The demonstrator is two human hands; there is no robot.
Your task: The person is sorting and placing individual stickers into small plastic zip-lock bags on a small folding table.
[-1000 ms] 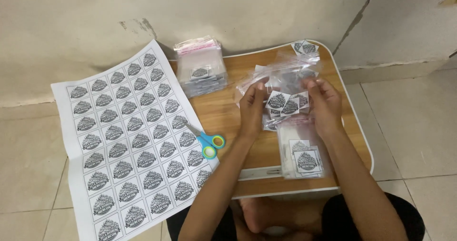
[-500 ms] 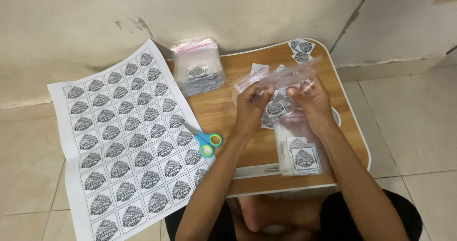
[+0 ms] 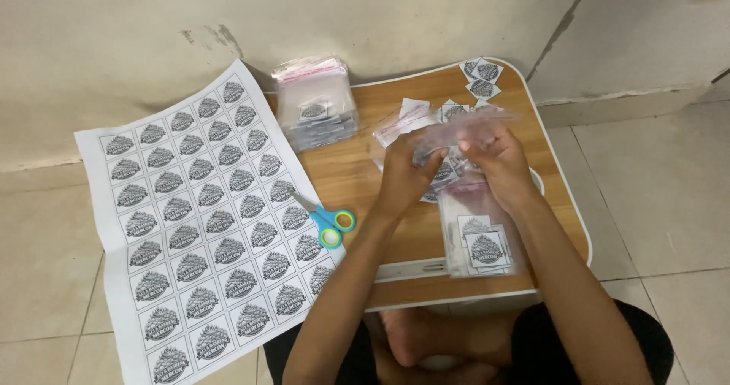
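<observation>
My left hand and my right hand are together over the middle of a small wooden folding table. Both grip a clear plastic bag with cut-out printed labels behind it. My fingers hide most of the bag's lower part. Just below my right hand lies a stack of filled clear bags, each showing a square black-and-white label.
A large printed sheet of labels hangs off the table's left side onto the tiled floor. Blue scissors rest at its edge. A pile of bags sits at the back left. Loose cut labels lie at the back right, near the wall.
My hands have closed in together over the clear bag and moved slightly toward the table's middle. The bag is now bunched between them.
</observation>
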